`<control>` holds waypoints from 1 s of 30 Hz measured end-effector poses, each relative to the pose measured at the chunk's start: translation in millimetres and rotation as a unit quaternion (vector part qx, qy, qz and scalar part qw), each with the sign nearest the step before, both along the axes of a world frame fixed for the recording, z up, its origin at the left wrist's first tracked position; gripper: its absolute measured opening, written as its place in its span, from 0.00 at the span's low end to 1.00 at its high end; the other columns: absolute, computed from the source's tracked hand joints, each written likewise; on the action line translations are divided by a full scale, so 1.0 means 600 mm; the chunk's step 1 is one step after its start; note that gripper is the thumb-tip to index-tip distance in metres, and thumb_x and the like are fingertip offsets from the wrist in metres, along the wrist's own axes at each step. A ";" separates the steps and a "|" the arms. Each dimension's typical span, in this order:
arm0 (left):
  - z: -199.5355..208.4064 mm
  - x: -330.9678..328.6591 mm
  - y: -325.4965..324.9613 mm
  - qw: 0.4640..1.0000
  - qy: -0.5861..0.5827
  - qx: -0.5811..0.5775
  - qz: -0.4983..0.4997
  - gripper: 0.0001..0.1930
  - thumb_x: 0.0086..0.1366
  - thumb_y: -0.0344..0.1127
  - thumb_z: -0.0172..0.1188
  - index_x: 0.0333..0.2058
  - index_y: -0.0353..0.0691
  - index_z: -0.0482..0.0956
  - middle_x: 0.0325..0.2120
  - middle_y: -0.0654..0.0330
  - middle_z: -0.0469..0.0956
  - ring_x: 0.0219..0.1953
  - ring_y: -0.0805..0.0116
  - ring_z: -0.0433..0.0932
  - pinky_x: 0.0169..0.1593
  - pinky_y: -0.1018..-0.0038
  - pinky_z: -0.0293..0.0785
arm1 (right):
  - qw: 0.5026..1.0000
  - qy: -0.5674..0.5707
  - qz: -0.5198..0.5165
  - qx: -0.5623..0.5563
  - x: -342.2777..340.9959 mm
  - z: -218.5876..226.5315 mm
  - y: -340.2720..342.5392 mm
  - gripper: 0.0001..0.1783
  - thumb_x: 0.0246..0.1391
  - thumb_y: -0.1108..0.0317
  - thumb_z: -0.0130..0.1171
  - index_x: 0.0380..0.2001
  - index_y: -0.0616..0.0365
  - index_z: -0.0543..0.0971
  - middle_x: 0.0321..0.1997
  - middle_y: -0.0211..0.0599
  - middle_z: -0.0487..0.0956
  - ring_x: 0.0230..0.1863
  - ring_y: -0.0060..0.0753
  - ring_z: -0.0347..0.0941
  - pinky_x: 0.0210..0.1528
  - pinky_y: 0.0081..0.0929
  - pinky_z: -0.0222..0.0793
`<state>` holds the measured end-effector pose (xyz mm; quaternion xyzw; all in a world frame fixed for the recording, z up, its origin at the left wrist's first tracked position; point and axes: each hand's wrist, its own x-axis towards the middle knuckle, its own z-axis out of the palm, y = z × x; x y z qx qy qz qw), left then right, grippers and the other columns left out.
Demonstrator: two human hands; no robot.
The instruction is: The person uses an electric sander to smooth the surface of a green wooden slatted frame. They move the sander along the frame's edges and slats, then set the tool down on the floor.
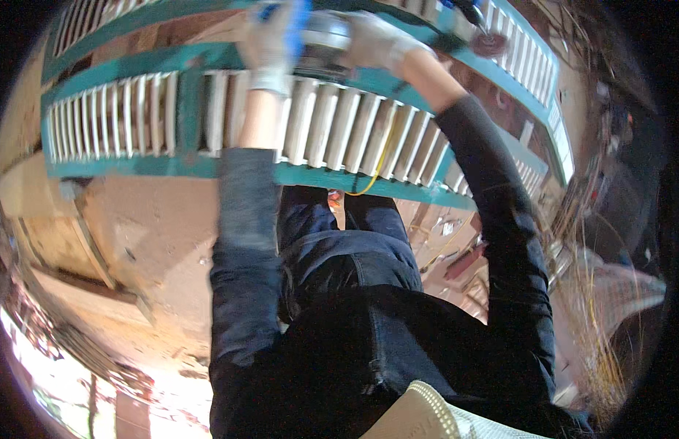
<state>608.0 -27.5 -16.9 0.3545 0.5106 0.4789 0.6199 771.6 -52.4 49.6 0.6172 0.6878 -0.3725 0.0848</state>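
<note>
Both gloved hands work at the top of the view on a round grey power tool [326, 40] with a blue part on its left side. The left hand [270, 44], in a pale work glove, wraps its fingers around the blue side of the tool; the picture is smeared there by motion, so the exact finger positions cannot be told beyond a closed grip. The right hand [379, 42], also in a pale glove, is clamped over the right side of the tool body, fingers together. The tool rests against a long teal-painted wooden frame with rows of pale slanted slats [332, 124], which runs across the upper part of the view, and sits on the frame's upper teal rail, above the slat row. A thin yellow cord [379, 161] hangs down across the slats and over the lower rail. Dark sleeves cover both forearms, and the person's dark trousers show below the frame, over a dusty floor [149, 241]
</note>
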 end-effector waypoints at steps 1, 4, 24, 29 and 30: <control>-0.008 -0.034 0.024 0.974 0.195 0.114 -0.003 0.17 0.58 0.47 0.64 0.35 0.39 0.84 0.30 0.58 0.83 0.33 0.69 0.79 0.43 0.70 0.74 | 0.992 0.053 -0.005 0.115 0.008 -0.055 0.001 0.31 0.38 0.64 0.69 0.50 0.58 0.76 0.38 0.47 0.82 0.40 0.41 0.80 0.42 0.34 0.77; 0.013 -0.068 0.065 0.992 0.109 0.055 0.010 0.12 0.60 0.40 0.63 0.35 0.36 0.85 0.34 0.59 0.83 0.36 0.72 0.80 0.46 0.72 0.73 | 0.972 -0.040 0.197 0.118 -0.042 -0.039 0.061 0.21 0.54 0.60 0.48 0.46 0.57 0.79 0.46 0.48 0.80 0.47 0.44 0.77 0.48 0.38 0.72; 0.028 0.533 -0.270 0.995 -0.031 0.078 -0.062 0.07 0.61 0.34 0.60 0.27 0.38 0.80 0.22 0.70 0.77 0.24 0.81 0.72 0.30 0.76 0.70 | 0.992 -0.005 -0.125 0.033 0.499 0.017 -0.323 0.28 0.37 0.64 0.68 0.46 0.58 0.77 0.28 0.38 0.80 0.27 0.31 0.76 0.30 0.31 0.74; 0.050 0.659 -0.344 0.987 0.075 0.135 -0.042 0.14 0.51 0.41 0.66 0.22 0.34 0.79 0.19 0.56 0.81 0.22 0.69 0.80 0.29 0.70 0.74 | 0.987 -0.071 -0.144 0.007 0.609 0.044 -0.395 0.31 0.38 0.63 0.69 0.49 0.58 0.75 0.37 0.48 0.82 0.41 0.43 0.79 0.47 0.33 0.74; 0.070 0.689 -0.365 0.994 0.027 0.095 -0.049 0.13 0.51 0.39 0.65 0.21 0.33 0.77 0.19 0.54 0.80 0.23 0.66 0.81 0.30 0.69 0.75 | 0.983 -0.115 -0.145 -0.004 0.657 0.028 -0.424 0.32 0.38 0.62 0.68 0.50 0.59 0.74 0.40 0.50 0.81 0.45 0.46 0.78 0.49 0.34 0.73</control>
